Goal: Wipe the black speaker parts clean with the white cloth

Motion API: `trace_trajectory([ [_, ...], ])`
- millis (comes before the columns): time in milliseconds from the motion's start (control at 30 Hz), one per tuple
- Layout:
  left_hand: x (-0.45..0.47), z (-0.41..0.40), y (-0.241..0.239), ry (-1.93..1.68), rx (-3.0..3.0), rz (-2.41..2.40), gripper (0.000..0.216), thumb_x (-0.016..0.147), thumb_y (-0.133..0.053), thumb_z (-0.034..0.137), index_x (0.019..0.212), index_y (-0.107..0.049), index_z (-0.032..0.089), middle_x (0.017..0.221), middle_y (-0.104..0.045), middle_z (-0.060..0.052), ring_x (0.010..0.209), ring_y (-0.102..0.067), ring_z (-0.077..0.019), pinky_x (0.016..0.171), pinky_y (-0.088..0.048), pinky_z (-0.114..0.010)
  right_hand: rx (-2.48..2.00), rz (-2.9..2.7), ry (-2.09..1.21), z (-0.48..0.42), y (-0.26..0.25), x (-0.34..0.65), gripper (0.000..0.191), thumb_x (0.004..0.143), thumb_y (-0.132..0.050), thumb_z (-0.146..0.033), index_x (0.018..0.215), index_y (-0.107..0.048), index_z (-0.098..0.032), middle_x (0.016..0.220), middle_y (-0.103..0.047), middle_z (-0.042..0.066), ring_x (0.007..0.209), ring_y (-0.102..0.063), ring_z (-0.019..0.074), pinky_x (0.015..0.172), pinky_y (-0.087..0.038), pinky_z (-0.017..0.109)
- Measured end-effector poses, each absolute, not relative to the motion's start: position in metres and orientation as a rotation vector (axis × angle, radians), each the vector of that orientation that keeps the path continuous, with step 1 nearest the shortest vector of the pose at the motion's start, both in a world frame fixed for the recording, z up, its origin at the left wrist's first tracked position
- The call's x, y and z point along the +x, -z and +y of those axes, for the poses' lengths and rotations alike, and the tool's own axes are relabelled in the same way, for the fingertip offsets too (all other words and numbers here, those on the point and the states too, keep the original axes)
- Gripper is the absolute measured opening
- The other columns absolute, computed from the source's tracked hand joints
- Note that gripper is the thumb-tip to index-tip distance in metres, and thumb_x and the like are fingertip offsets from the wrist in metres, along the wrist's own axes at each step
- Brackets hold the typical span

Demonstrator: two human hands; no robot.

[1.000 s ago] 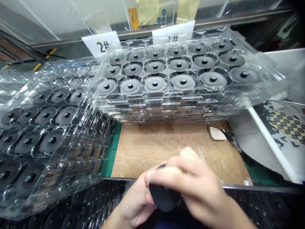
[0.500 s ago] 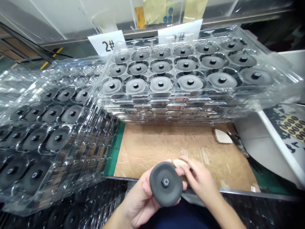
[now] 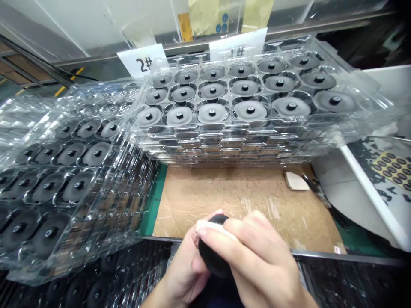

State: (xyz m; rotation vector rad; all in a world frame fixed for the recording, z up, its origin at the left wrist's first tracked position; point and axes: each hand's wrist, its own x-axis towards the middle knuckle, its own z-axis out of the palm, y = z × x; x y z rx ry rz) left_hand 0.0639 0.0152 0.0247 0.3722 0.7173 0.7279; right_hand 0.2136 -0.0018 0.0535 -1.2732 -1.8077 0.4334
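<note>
While the left hand (image 3: 183,266) clasps the black disc (image 3: 210,258) and the right hand (image 3: 265,254) pinches a white pad (image 3: 217,227), uneven pressure could dislodge the disc.

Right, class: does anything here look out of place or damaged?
Yes, mildly. Dark scraps lie scattered around the yellow label sheet at the right, untidy beside the orderly rows of discs. The cardboard has pale scuffed patches, so it looks worn. The dark disc in the left hand is too covered to judge.

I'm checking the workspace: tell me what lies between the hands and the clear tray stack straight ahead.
Bare brown cardboard separates the left hand and right hand from the tray stack in the head view.
</note>
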Motion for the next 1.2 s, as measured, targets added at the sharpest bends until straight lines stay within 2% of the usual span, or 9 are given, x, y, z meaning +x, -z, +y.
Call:
trace_trajectory([
  [100, 0.064, 0.019, -0.027, -0.765, 0.421, 0.740, 0.062, 0.043, -0.082, 0.038, 0.101, -0.065, 0.024, 0.103, -0.067, -0.005, 0.096, -0.060, -0.0226, 0.087, -0.043, -0.028, -1.394, -1.724, -0.578, 0.002, -0.040, 0.225, 0.028, 0.087, -0.045, -0.014, 0.109, -0.059, -0.025, 0.093, -0.067, 0.000, 0.078, -0.058, 0.0133, 0.068, -0.039, 0.028],
  [233, 0.059, 0.022, -0.026, -0.781, 0.356, 0.790, 0.066, 0.043, -0.081, 0.039, 0.106, -0.063, 0.027, 0.113, -0.065, -0.005, 0.099, -0.061, -0.0237, 0.088, -0.043, -0.029, -1.677, -1.589, -0.782, -0.009, 0.009, 0.236, 0.024, 0.089, -0.046, -0.025, 0.108, -0.060, -0.028, 0.098, -0.066, 0.002, 0.086, -0.059, 0.0167, 0.074, -0.044, 0.030],
  [400, 0.058, 0.023, -0.018, -0.799, 0.285, 0.743, 0.062, 0.046, -0.082, 0.034, 0.105, -0.064, 0.024, 0.111, -0.066, -0.006, 0.101, -0.060, -0.0213, 0.086, -0.045, -0.024, -1.657, -1.616, -0.906, -0.029, 0.063, 0.225, 0.023, 0.087, -0.046, -0.027, 0.098, -0.066, -0.027, 0.081, -0.069, 0.002, 0.071, -0.062, 0.0175, 0.065, -0.049, 0.032],
  [600, 0.068, 0.021, -0.021, -0.794, 0.269, 0.790, 0.060, 0.048, -0.082, 0.027, 0.105, -0.063, 0.026, 0.111, -0.066, -0.005, 0.100, -0.060, -0.0202, 0.084, -0.046, -0.023, -1.754, -1.296, -0.644, -0.016, -0.006, 0.220, 0.026, 0.086, -0.050, -0.024, 0.111, -0.058, -0.026, 0.107, -0.063, 0.003, 0.090, -0.061, 0.0158, 0.069, -0.050, 0.024],
  [700, 0.070, 0.019, -0.026, -0.780, 0.305, 0.796, 0.052, 0.056, -0.078, 0.024, 0.106, -0.063, 0.025, 0.107, -0.067, -0.005, 0.100, -0.060, -0.0197, 0.089, -0.044, -0.025, -1.507, -1.427, -0.413, -0.008, -0.046, 0.204, 0.031, 0.082, -0.051, -0.014, 0.112, -0.056, -0.022, 0.103, -0.065, 0.004, 0.086, -0.061, 0.0163, 0.075, -0.048, 0.028],
  [767, 0.068, 0.018, -0.026, -0.787, 0.304, 0.810, 0.052, 0.057, -0.078, 0.025, 0.106, -0.062, 0.026, 0.108, -0.066, -0.005, 0.101, -0.059, -0.0207, 0.090, -0.043, -0.028, -1.363, -1.611, -0.478, -0.005, -0.058, 0.195, 0.031, 0.080, -0.051, -0.010, 0.109, -0.058, -0.019, 0.092, -0.067, 0.004, 0.077, -0.061, 0.0164, 0.072, -0.048, 0.029],
  [900, 0.065, 0.016, -0.022, -0.834, 0.314, 0.845, 0.058, 0.051, -0.081, 0.027, 0.106, -0.062, 0.028, 0.111, -0.064, -0.003, 0.104, -0.057, -0.0231, 0.090, -0.044, -0.030, -1.349, -1.700, -0.836, 0.005, -0.060, 0.191, 0.022, 0.081, -0.049, -0.010, 0.095, -0.062, -0.020, 0.082, -0.067, 0.001, 0.069, -0.060, 0.0130, 0.064, -0.049, 0.024],
  [1033, 0.068, 0.016, -0.026, -0.816, 0.378, 0.779, 0.062, 0.044, -0.082, 0.036, 0.102, -0.064, 0.022, 0.105, -0.066, -0.007, 0.104, -0.056, -0.0265, 0.098, -0.038, -0.035, -1.310, -1.600, -0.550, 0.010, -0.059, 0.190, 0.028, 0.081, -0.047, -0.009, 0.106, -0.058, -0.014, 0.089, -0.066, 0.006, 0.075, -0.059, 0.0160, 0.071, -0.048, 0.030],
  [1200, 0.063, 0.021, -0.028, -0.826, 0.339, 0.762, 0.063, 0.044, -0.082, 0.035, 0.103, -0.063, 0.027, 0.108, -0.066, -0.004, 0.097, -0.061, -0.0232, 0.089, -0.044, -0.032, -1.354, -1.745, -0.714, -0.014, -0.056, 0.206, 0.024, 0.081, -0.050, -0.009, 0.100, -0.059, -0.022, 0.075, -0.064, 0.000, 0.063, -0.057, 0.0125, 0.062, -0.046, 0.024],
])
